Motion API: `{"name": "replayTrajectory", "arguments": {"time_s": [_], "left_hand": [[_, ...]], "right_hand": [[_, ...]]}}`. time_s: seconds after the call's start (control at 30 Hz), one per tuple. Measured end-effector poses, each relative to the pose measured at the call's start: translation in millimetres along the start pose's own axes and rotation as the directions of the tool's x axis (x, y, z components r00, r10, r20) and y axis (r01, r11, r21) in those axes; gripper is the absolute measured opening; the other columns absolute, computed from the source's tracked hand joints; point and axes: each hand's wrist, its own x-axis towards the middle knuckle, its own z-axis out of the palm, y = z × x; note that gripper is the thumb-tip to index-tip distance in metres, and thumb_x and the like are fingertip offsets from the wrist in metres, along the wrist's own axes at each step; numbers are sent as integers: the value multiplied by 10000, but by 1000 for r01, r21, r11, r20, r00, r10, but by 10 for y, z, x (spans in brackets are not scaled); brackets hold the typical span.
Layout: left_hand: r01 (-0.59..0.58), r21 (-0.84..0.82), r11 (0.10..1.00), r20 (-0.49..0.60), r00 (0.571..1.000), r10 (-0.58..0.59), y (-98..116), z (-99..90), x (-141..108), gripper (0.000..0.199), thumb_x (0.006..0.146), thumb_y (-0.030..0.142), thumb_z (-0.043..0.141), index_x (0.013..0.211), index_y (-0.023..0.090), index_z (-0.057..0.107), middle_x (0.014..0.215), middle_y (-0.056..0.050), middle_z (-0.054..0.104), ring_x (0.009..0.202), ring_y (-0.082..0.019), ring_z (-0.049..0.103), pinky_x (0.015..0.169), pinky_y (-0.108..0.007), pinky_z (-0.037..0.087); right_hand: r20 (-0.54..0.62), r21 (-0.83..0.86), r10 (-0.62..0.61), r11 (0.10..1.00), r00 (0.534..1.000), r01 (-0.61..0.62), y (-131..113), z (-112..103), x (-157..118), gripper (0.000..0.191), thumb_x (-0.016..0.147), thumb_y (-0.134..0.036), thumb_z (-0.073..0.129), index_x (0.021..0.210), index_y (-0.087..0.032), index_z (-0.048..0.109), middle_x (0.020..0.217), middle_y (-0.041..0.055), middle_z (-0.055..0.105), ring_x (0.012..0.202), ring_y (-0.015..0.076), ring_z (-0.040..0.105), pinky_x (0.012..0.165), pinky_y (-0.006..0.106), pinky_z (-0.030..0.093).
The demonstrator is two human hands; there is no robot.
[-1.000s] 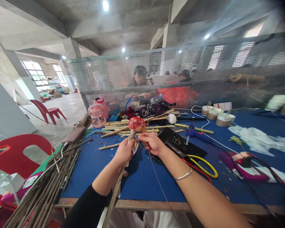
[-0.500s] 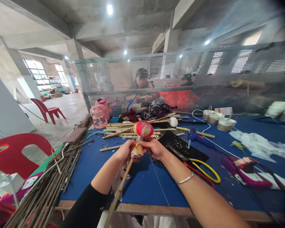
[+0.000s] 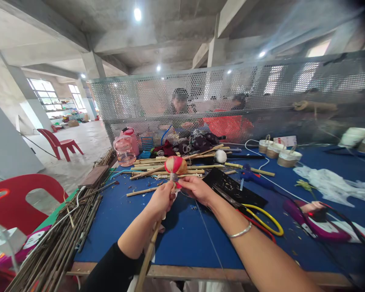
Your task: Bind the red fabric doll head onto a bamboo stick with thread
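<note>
A round ball wrapped in red and tan cloth (image 3: pixel 175 165) tops a bamboo stick (image 3: pixel 148 255) that slants down toward the table's front edge. My left hand (image 3: pixel 162 199) is wrapped round the stick just below the ball, with cloth bunched under its fingers. My right hand (image 3: pixel 197 188) pinches at the ball's grey-bound neck, where a bit of pink-red cloth shows between the fingertips. A thin thread (image 3: pixel 208 235) runs down the blue table top to the front edge.
Scissors with yellow and red handles (image 3: pixel 263 217) lie right of my hands, partly on a black sheet (image 3: pixel 231 184). Behind are bamboo sticks (image 3: pixel 152 162), a white ball (image 3: pixel 220 156) and a pink bottle (image 3: pixel 124 150). Thin sticks (image 3: pixel 57 243) pile at left. People sit beyond the perforated screen (image 3: pixel 124 97).
The ball has moved slightly left and turned. My left hand now wraps round the stick under it, and the cloth that hung below the neck is mostly covered by my fingers.
</note>
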Motion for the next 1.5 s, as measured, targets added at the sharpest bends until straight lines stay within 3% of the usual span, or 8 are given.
{"name": "replayTrajectory", "arguments": {"time_s": [0.4, 0.63, 0.97, 1.0, 1.07, 1.1, 1.23, 1.5], "left_hand": [[90, -194, 977, 162, 985, -58, 198, -139, -130, 320, 769, 524, 442, 710, 212, 401, 464, 116, 214, 359, -33, 52, 328, -140, 59], [383, -326, 864, 643, 760, -94, 101, -224, -119, 297, 768, 471, 417, 636, 215, 346, 457, 113, 133, 387, -31, -63, 298, -128, 16], [-45, 73, 996, -60, 997, 50, 135, -72, -166, 424, 838, 526, 337, 844, 164, 555, 700, -44, 567, 559, -141, 531, 458, -229, 420], [-188, 187, 964, -188, 956, 223, 169, -18, -225, 394, 852, 494, 357, 934, 169, 562, 855, -77, 614, 737, -176, 589, 583, -263, 478], [-405, 609, 681, -284, 691, 665, 197, 122, -332, 357, 877, 383, 379, 1112, 172, 544, 1173, -120, 583, 1092, -226, 527, 874, -346, 453], [-404, 791, 460, -157, 592, 791, 182, 201, -367, 373, 880, 332, 383, 1176, 162, 531, 1291, -137, 526, 1218, -252, 443, 985, -401, 380], [-63, 996, 65, -5, 679, 734, -24, 456, -333, 498, 849, 161, 395, 1342, 88, 409, 1443, -190, 375, 1321, -311, 341, 1031, -490, 327], [101, 959, 264, -232, 815, 531, -127, 369, -147, 554, 890, 293, 405, 1370, 33, 312, 1175, -250, 583, 978, -330, 617, 731, -391, 488]], "right_hand": [[-3, 195, 14, 981, 1000, -13, -34, 89, 16, 367, 559, -385, 791, 645, -176, 503, 377, -130, 281, 346, 20, 139, 344, 188, 43], [130, 223, -83, 973, 988, 52, -9, 137, -11, 330, 562, -344, 793, 729, -153, 582, 385, -128, 300, 341, 13, 131, 350, 195, 42], [94, 290, -15, 957, 995, -13, 92, 61, 33, 319, 541, -285, 779, 753, -154, 581, 393, -135, 267, 362, 20, 117, 353, 183, 55], [84, 293, -18, 956, 996, -7, 87, 52, 36, 325, 536, -288, 780, 749, -160, 571, 391, -138, 253, 364, 21, 114, 356, 181, 55], [66, 291, -20, 957, 998, 0, 80, 41, 42, 327, 535, -296, 782, 725, -165, 551, 388, -135, 256, 365, 20, 118, 359, 181, 50], [59, 288, -20, 958, 998, 2, 81, 38, 45, 325, 540, -302, 782, 714, -164, 544, 388, -132, 269, 363, 18, 121, 360, 183, 46], [63, 265, -3, 964, 998, -14, 94, 28, 59, 344, 573, -327, 774, 794, -150, 579, 406, -128, 300, 357, 12, 114, 361, 191, 32], [73, 188, 80, 978, 994, -93, 105, 6, 56, 314, 594, -286, 733, 831, -130, 599, 389, -134, 297, 336, 11, 103, 358, 195, 2]]}}
